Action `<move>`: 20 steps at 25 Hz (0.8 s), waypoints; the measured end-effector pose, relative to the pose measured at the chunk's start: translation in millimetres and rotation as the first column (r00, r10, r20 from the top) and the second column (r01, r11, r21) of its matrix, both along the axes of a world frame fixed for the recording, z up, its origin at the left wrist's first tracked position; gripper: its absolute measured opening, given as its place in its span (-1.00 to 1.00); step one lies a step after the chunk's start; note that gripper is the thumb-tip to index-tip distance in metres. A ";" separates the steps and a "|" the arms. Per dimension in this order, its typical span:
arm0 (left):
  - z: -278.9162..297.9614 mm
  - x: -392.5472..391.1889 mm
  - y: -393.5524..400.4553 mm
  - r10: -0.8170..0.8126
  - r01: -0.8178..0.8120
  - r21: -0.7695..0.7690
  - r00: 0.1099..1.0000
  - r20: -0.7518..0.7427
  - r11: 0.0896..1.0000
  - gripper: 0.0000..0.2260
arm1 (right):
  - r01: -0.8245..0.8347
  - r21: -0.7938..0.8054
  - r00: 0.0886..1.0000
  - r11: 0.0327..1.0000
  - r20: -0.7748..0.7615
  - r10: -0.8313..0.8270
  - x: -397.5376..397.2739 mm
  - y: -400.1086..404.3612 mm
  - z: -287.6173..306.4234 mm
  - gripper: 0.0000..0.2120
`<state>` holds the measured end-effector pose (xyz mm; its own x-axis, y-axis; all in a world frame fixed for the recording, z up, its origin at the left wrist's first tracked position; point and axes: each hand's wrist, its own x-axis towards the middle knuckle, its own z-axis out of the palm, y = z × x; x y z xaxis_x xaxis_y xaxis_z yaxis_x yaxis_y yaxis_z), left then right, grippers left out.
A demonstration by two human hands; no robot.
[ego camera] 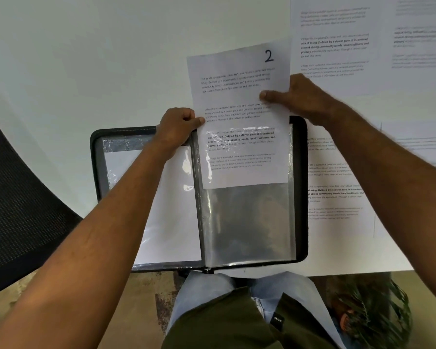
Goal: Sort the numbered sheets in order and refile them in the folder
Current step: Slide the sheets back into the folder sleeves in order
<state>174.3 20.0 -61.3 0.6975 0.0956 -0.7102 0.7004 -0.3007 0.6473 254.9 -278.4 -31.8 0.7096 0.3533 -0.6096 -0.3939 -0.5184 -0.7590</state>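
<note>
We are sliding the sheet marked 2 (239, 102) down into the clear sleeve (247, 217) on the right-hand page of the open folder (301, 187), which is lying at six o'clock on the worktop (86, 59). Our left hand (178, 127) is pinching the sheet's left edge at the sleeve mouth, probably to keep it open, while our right hand (295, 95) is gripping the right edge to steer it straight. The other sheets (337, 46) are waiting from one to three o'clock.

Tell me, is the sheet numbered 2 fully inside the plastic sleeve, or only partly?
Only partly. The lower half of sheet 2 lies behind the glossy sleeve; the upper half sticks out above the folder.
</note>
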 end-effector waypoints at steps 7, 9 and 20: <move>1.6 0.1 -1.0 0.072 -0.072 -0.018 0.997 -0.008 0.997 -0.70 | -0.238 -0.144 0.971 0.960 -0.049 0.233 2.2 -1.0 0.2 -0.59; 1.4 0.2 -2.5 0.080 -0.081 -0.023 0.997 -0.010 0.996 -0.68 | -0.293 -0.179 0.956 0.939 -0.077 0.284 1.6 -0.7 -0.7 -0.54; -4.2 -0.2 0.4 0.021 -0.021 0.007 1.000 -0.017 1.000 -0.73 | 0.007 -0.062 0.992 0.998 0.126 0.001 7.3 -1.6 -5.7 -0.76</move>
<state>174.0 20.4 -65.5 0.6832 0.1148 -0.7212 0.7174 -0.2899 0.6335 262.2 -280.0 -37.5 0.7831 0.3151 -0.5361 -0.2991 -0.5649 -0.7690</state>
